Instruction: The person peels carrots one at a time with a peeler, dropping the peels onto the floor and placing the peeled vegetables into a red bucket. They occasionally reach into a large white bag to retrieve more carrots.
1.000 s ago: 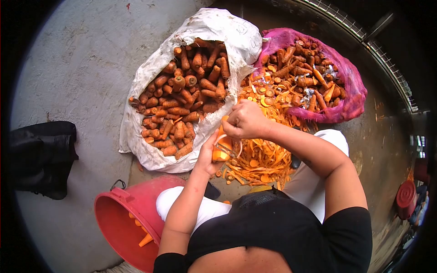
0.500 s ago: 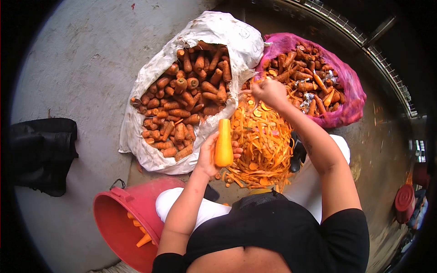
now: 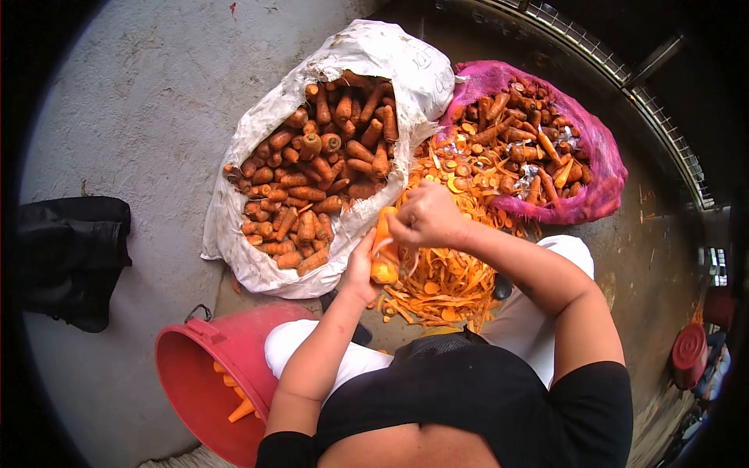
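Observation:
My left hand (image 3: 361, 269) is closed around a peeled, bright orange carrot (image 3: 385, 271), which stands nearly upright in front of me. Closed above and to its right, my right hand (image 3: 431, 217) holds a peeler (image 3: 383, 246). Only a pale, blurred part of that tool shows against the carrot's face; its handle is hidden in my fingers. Beneath both hands lies a heap of orange peelings (image 3: 449, 285) with round cut carrot ends among them.
A white sack (image 3: 250, 140) full of unpeeled carrots lies open beyond my left hand. Farther right is a pink mesh sack (image 3: 605, 168) of carrots. At lower left, a red bucket (image 3: 175, 390) lies tilted with peeled carrots inside. Dark cloth (image 3: 74, 257) rests on the floor at left.
My right hand has come down and toward me from near the pink sack, bringing the peeler onto the carrot. The carrot is still in my left hand, now slightly tilted.

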